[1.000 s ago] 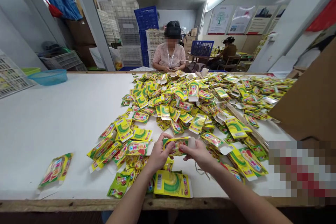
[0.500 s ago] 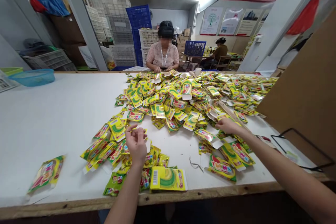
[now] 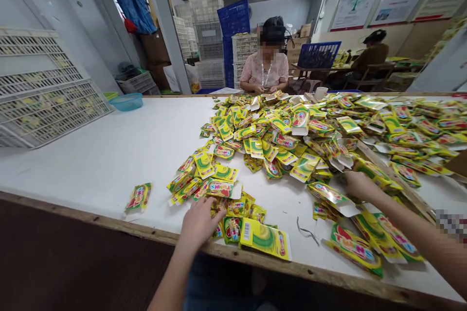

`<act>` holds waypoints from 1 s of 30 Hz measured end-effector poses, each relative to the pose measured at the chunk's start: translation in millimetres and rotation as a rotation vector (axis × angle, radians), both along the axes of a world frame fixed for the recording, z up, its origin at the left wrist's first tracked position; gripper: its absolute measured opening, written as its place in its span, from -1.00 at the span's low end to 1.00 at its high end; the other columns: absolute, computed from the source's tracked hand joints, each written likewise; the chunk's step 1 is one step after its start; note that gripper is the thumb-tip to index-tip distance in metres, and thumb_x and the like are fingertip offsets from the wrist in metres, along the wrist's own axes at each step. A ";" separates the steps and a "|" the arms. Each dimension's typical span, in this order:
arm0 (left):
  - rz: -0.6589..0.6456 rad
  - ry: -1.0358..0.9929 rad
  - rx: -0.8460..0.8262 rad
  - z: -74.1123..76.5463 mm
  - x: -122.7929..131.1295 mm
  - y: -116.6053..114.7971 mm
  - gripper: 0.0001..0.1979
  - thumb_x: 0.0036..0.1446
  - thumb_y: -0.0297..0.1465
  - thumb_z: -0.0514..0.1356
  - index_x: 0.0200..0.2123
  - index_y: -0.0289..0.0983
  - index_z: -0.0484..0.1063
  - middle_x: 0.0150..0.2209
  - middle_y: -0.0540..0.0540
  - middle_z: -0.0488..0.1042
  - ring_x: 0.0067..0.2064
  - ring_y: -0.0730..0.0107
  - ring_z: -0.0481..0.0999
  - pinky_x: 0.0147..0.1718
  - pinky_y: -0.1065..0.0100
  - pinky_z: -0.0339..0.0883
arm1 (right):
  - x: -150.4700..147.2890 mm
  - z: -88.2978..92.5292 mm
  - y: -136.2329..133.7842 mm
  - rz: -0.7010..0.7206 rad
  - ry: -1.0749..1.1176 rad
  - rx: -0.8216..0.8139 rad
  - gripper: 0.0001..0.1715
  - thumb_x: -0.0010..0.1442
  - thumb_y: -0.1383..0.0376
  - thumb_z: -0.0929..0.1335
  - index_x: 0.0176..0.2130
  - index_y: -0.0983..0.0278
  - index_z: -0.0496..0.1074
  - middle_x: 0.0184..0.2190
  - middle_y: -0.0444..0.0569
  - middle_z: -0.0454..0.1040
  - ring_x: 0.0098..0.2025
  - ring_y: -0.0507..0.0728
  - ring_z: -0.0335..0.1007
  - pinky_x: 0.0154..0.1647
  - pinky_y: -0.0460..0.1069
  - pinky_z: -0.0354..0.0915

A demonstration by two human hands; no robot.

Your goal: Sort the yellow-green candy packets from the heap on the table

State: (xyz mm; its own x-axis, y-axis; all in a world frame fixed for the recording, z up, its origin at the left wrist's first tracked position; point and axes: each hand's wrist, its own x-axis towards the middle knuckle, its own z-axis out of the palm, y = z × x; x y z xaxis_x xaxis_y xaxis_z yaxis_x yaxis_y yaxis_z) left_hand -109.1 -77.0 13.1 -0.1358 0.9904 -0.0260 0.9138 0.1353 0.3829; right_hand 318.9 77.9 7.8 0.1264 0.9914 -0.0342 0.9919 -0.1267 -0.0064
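Note:
My left hand (image 3: 200,218) is low over small yellow-green candy sachets (image 3: 239,206) near the table's front edge. Its fingers reach onto the sachets, with the thumb apart from them. Right beside it lie a flat yellow carton (image 3: 265,238) with a barcode and a group of printed packs (image 3: 204,164). My right hand (image 3: 359,184) is at the near edge of the big heap of yellow, green and red packs (image 3: 280,141), its fingertips hidden among them. Below that hand, a pack marked TWINS (image 3: 355,248) has a white flap sticking out.
A wooden strip (image 3: 394,175) runs through the heap on the right. One pack (image 3: 138,197) lies apart on the left. White crates (image 3: 44,87) and a blue basin (image 3: 126,102) are at the left. Across the white table (image 3: 164,126) sits a person (image 3: 268,65) handling something small.
The view has swung left. My left hand, raised with curled fingers before, has come down onto the sachets. My right hand remains at the heap's near edge.

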 end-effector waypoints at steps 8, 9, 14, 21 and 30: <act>0.039 0.125 0.056 -27.4 22.5 30.4 -0.70 0.06 -0.37 0.11 -0.10 -0.32 0.34 -0.12 -0.24 0.44 -0.03 0.04 0.37 -0.06 0.12 0.22 | -61.3 43.4 -52.8 0.108 0.694 0.218 -0.84 -0.13 0.23 0.38 -0.47 0.26 0.45 -0.55 -0.07 0.49 -0.48 0.13 0.41 -0.52 -0.07 0.22; 0.035 0.048 0.146 -26.4 22.8 31.7 -0.76 0.07 -0.41 0.08 -0.15 -0.31 0.35 -0.16 -0.22 0.46 -0.07 0.08 0.40 -0.08 0.13 0.25 | -75.2 43.9 -60.7 0.134 0.859 0.212 -0.84 -0.17 0.22 0.39 -0.51 0.27 0.42 -0.55 -0.08 0.49 -0.48 0.11 0.41 -0.51 -0.07 0.24; 0.029 -0.524 0.553 -7.0 42.8 32.3 -0.76 0.05 -0.26 0.15 -0.21 -0.22 0.36 -0.29 -0.11 0.49 -0.24 0.21 0.48 -0.24 0.22 0.35 | -141.4 33.6 -80.1 0.193 1.564 -0.032 -0.61 -0.21 0.23 0.46 -0.29 0.28 0.47 -0.40 -0.07 0.56 -0.39 0.10 0.47 -0.35 0.00 0.37; -0.281 -0.788 0.409 4.3 92.3 42.4 -0.72 0.07 -0.28 0.17 -0.12 -0.19 0.45 -0.25 -0.10 0.48 -0.26 0.35 0.46 -0.35 0.38 0.34 | -176.5 8.9 -82.6 0.094 1.879 -0.234 -0.70 -0.20 0.21 0.48 -0.39 0.28 0.49 -0.48 -0.12 0.52 -0.50 0.00 0.40 -0.47 -0.09 0.35; -0.328 -0.670 0.142 1.4 112.0 81.3 -0.72 0.11 -0.20 0.08 -0.21 -0.25 0.37 -0.44 -0.02 0.45 -0.48 0.43 0.41 -0.49 0.43 0.24 | -149.3 3.0 -74.7 0.194 1.609 -0.180 -0.56 -0.14 0.07 0.46 -0.34 0.34 0.45 -0.47 -0.06 0.50 -0.49 0.05 0.41 -0.56 -0.08 0.35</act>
